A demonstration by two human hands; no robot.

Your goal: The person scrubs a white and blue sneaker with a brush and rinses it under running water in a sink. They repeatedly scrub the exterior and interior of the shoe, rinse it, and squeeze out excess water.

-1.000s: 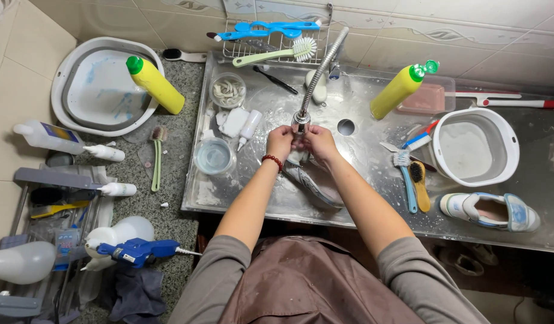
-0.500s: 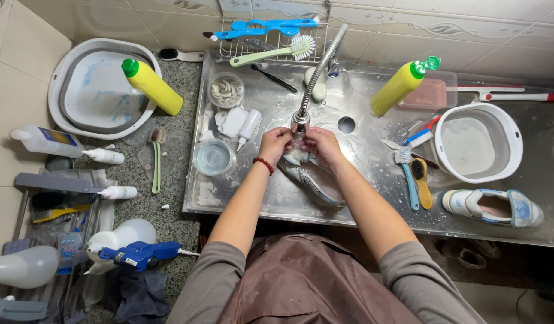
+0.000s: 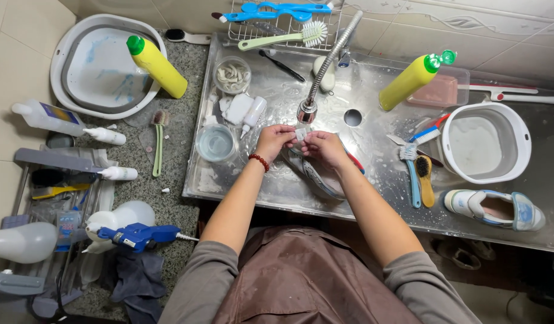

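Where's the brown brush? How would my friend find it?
Look at the metal sink tray, then the white round tub on its right. Just left of the tub lies the brown brush, beside a blue toothbrush; only it has dark bristles and a wooden handle.

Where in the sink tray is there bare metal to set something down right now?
Bare metal lies around the drain hole, between the faucet head and the yellow bottle, and along the front edge left of the left hand. It is crowded by the glass bowl and by the brushes beside the white tub.
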